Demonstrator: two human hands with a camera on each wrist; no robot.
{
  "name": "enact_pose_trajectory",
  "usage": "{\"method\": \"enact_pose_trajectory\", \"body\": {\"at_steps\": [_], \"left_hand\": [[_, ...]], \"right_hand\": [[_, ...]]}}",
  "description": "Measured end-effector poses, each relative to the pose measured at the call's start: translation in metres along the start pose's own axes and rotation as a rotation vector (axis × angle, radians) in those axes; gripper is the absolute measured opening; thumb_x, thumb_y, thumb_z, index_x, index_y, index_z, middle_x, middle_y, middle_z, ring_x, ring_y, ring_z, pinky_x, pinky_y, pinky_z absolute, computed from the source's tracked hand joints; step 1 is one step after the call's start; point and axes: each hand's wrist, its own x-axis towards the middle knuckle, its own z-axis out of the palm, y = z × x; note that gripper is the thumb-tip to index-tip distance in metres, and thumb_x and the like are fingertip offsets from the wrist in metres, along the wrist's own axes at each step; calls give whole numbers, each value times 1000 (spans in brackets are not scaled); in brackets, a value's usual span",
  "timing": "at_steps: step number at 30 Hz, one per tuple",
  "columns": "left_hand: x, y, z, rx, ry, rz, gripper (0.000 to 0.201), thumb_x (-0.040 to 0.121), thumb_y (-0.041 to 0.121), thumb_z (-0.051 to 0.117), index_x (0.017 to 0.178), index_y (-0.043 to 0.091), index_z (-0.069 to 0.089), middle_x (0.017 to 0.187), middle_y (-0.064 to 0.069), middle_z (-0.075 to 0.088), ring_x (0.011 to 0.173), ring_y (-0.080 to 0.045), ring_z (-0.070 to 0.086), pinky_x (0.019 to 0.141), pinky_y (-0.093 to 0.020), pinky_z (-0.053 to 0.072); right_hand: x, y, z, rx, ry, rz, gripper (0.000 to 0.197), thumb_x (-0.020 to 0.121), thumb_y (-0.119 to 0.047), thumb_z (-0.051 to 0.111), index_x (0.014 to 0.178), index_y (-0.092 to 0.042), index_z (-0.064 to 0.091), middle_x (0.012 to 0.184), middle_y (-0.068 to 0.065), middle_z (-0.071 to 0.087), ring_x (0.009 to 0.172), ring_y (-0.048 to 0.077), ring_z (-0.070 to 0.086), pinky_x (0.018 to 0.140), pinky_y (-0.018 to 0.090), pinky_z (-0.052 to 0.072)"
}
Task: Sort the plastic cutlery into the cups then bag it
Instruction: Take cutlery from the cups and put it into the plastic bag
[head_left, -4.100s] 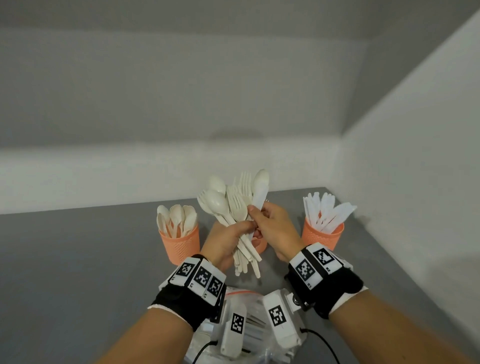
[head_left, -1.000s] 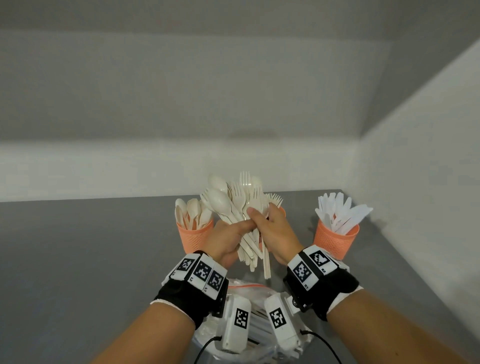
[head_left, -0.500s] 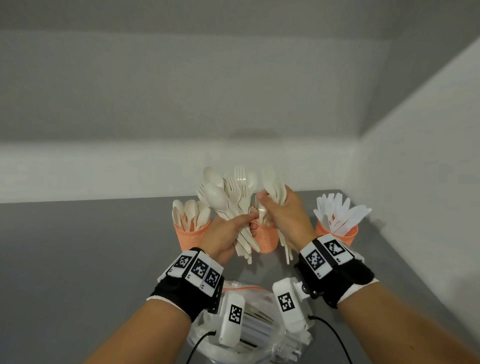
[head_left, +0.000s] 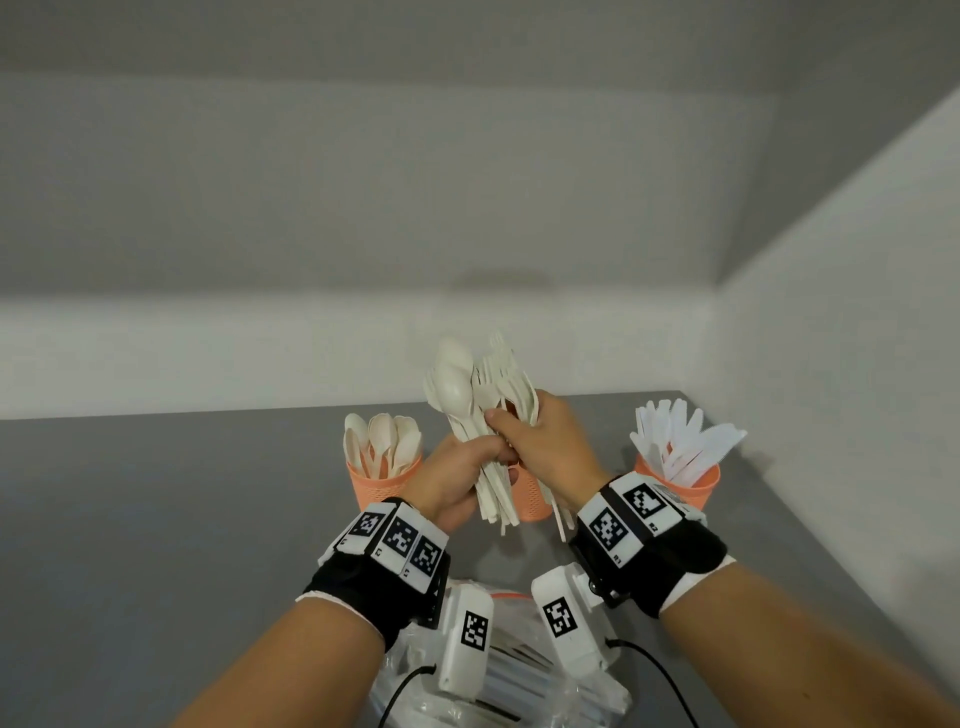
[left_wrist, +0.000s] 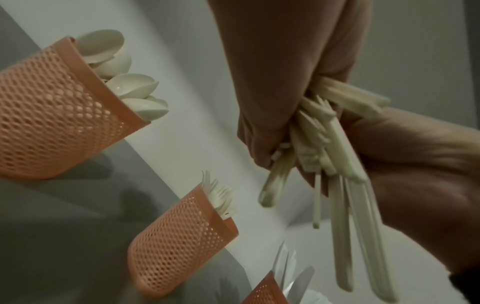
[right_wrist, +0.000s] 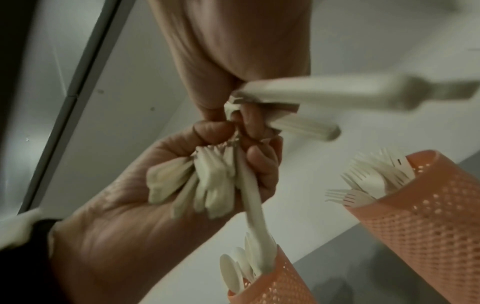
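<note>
On the grey table (head_left: 156, 519) three orange mesh cups stand in a row near the back wall. The spoon cup (head_left: 382, 480), at about ten o'clock from the hands, holds a cluster of cream spoons, bowls up. The fork cup (head_left: 530, 499) sits in the middle, mostly hidden behind the hands in the head view; the left wrist view shows fork tines poking above its rim. The knife cup (head_left: 685, 480), at about two o'clock near the side wall, holds a fan of white knives, blades up.

Above the middle cup, the left hand (head_left: 457, 475) has its fingers curled round a mixed bundle of cutlery (head_left: 467, 405), spoon bowls and fork heads pointing up, handles hanging below the fist. The right hand (head_left: 545, 449) is pressed against it at three o'clock, fingers closed on a few pieces of the same bundle, with handles trailing under its palm. Which pieces it has, I cannot tell.

At six o'clock, below the wrists, a clear plastic bag (head_left: 498, 675) with an orange strip along its mouth lies on the table, more cutlery showing through it.
</note>
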Motion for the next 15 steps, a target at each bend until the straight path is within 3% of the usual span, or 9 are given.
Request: {"method": "enact_pose_trajectory", "body": {"at_steps": [1, 3, 6, 9, 13, 15], "left_hand": [[1, 1, -1, -8, -12, -7, 28, 84, -13, 39, 93, 4, 59, 64, -3, 62, 55, -10, 58, 54, -20, 47], [1, 4, -4, -52, -36, -19, 25, 86, -11, 38, 94, 1, 58, 58, -3, 64, 51, -10, 62, 50, -22, 50], [1, 6, -7, -101, -58, -33, 21, 89, -3, 40, 103, -3, 56, 64, -8, 66, 57, -14, 66, 54, -24, 54], [4, 9, -13, -130, -38, -50, 20, 93, 7, 44, 103, -1, 59, 69, -10, 68, 61, -16, 67, 58, -26, 57], [6, 14, -18, -160, -20, -53, 22, 94, 11, 45, 104, 1, 62, 80, -15, 70, 69, -22, 70, 63, -30, 59], [7, 17, -18, -123, -16, -43, 25, 93, 10, 46, 111, -1, 60, 92, -22, 65, 78, -28, 67, 65, -34, 59]], "right_hand": [[2, -1, 0, 38, -30, 33, 15, 85, -16, 61, 89, -2, 64, 76, 9, 65, 69, 19, 63, 65, 35, 54], [6, -3, -1, 114, -73, 101, 10, 85, -15, 61, 85, -6, 65, 68, 6, 63, 54, 12, 61, 53, 29, 53], [9, -4, -1, 198, -98, 160, 8, 85, -13, 60, 78, -12, 62, 56, -1, 58, 39, 4, 54, 43, 22, 45], [12, -5, 0, 243, -120, 165, 9, 88, -12, 56, 82, -7, 60, 50, -2, 56, 34, 4, 52, 36, 17, 41], [16, -3, 1, 239, -117, 141, 11, 89, -14, 54, 87, -5, 60, 56, 2, 53, 32, 2, 48, 36, 16, 39], [19, 2, 4, 251, -131, 135, 16, 88, -21, 59, 89, -6, 64, 62, 4, 60, 42, 3, 55, 45, 20, 45]]}}
